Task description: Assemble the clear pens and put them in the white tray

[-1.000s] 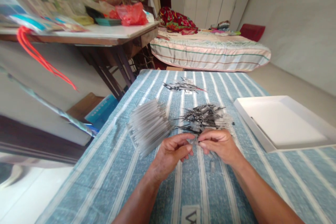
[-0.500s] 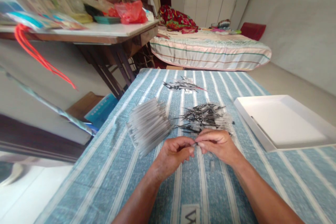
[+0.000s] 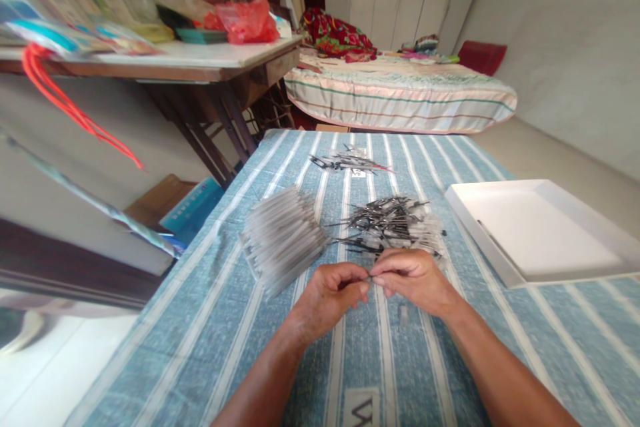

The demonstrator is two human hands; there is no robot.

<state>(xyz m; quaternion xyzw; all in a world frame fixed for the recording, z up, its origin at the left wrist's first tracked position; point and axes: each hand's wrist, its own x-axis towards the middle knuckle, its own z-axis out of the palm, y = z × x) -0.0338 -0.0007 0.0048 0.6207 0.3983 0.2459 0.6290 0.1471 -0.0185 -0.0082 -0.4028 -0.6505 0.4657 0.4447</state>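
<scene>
My left hand (image 3: 337, 290) and my right hand (image 3: 413, 279) meet fingertip to fingertip over the striped cloth. Each is pinched closed on a small dark thin piece (image 3: 371, 277), mostly hidden by the fingers. Just beyond my right hand lies a heap of thin black pieces with clear parts (image 3: 395, 219). Left of it, nearest my left hand, is a stack of slim translucent grey-white sticks or sleeves (image 3: 285, 237) laid side by side. A small clear piece (image 3: 404, 312) rests on the cloth below my right hand.
A smaller pile of thin black and clear pieces (image 3: 350, 161) lies farther back. At the right stands a shallow white box (image 3: 485, 247) with a thin dark strip inside. A cluttered side table (image 3: 200, 67) stands at the left, a bed (image 3: 400, 97) beyond.
My hands stay pinched together, with only a very slight shift of the fingers. The piles and box look unchanged; the view has tilted slightly.
</scene>
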